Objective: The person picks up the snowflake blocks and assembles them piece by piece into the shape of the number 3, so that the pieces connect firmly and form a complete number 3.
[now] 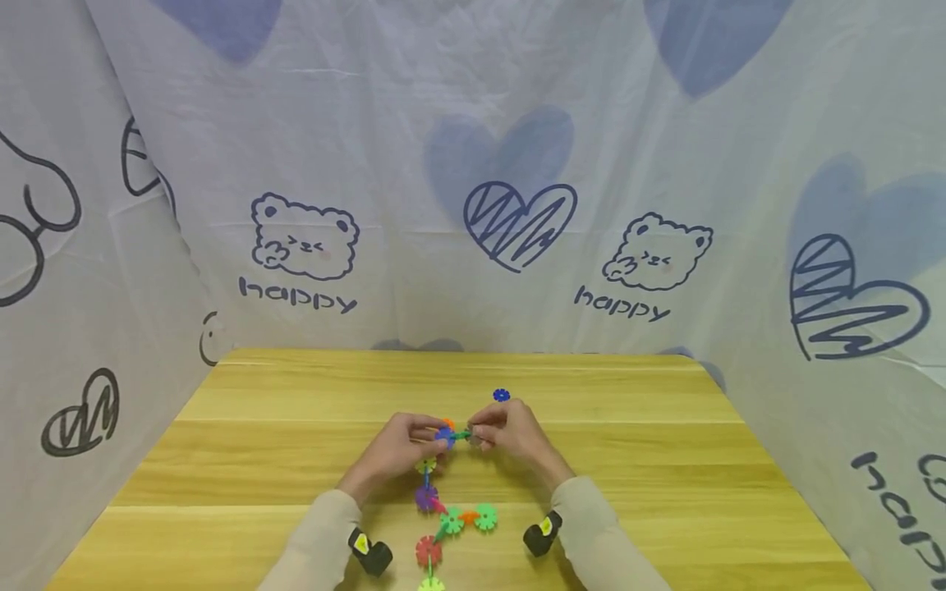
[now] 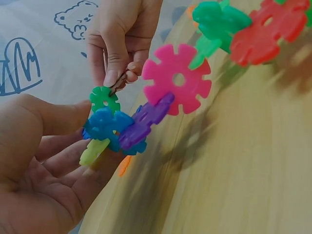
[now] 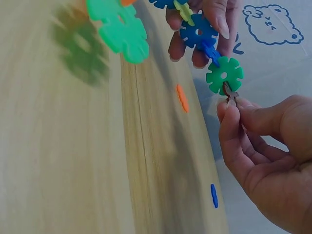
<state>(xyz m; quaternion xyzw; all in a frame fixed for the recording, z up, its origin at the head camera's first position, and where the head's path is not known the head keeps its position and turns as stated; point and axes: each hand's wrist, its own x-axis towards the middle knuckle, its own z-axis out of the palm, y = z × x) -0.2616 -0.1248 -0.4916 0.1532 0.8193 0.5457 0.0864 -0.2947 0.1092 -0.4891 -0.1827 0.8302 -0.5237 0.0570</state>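
My left hand [image 1: 399,447] grips the end part of a chain of notched plastic discs, with its fingers around a blue disc [image 3: 192,36]. Beyond that comes a dark blue disc [image 3: 209,52], then a green disc [image 3: 234,73]. With thumb and fingertips my right hand [image 1: 513,431] pinches a brown disc [image 3: 229,91] edge-on against the green one's rim; how deep their slots meet is hard to tell. The chain runs on through purple [image 2: 146,122], pink [image 2: 161,70], green [image 2: 219,27] and red discs [image 2: 278,36] towards the near table edge.
A loose blue disc [image 1: 501,395] lies on the wooden table [image 1: 628,460] behind my right hand. An orange disc [image 3: 182,98] lies behind the joined discs. A side branch ends in a light green disc [image 1: 486,517]. Printed cloth [image 1: 414,271] hangs around the table.
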